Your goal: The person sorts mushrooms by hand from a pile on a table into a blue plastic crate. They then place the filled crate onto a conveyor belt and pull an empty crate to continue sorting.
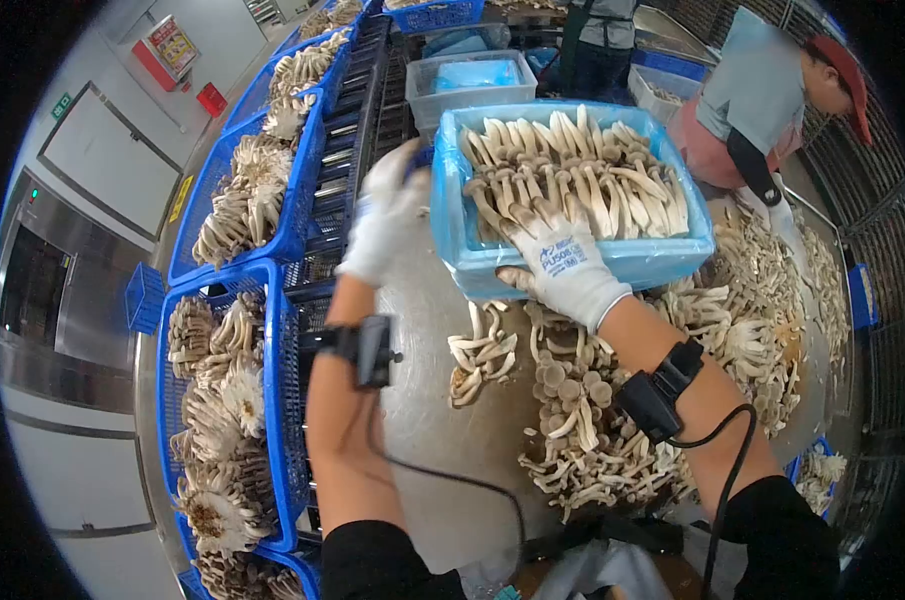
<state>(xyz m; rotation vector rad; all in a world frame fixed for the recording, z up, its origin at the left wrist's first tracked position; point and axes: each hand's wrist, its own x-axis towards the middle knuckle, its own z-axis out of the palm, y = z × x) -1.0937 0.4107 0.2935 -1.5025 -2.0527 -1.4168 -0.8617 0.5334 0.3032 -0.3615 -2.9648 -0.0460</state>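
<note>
A tray lined with blue plastic film (572,265) stands on the metal table, filled with long-stemmed mushrooms (562,170) laid side by side in rows. My right hand (562,255), in a white glove with grey fingertips, rests over the tray's near edge. Its fingers are spread on the nearest mushrooms, and the thumb lies outside the rim. To the left of the tray, my gloved left hand (390,215) is raised and smeared by motion, so I cannot make out its grip. A small mushroom cluster (482,352) lies below the tray, beside a large loose heap (592,420).
Blue crates of mushroom clumps (227,400) line the left side along a roller conveyor (337,170). A clear plastic bin (469,88) stands behind the tray. At the right, a co-worker (762,110) reaches toward more loose mushrooms (752,290). Another person (602,45) stands at the back.
</note>
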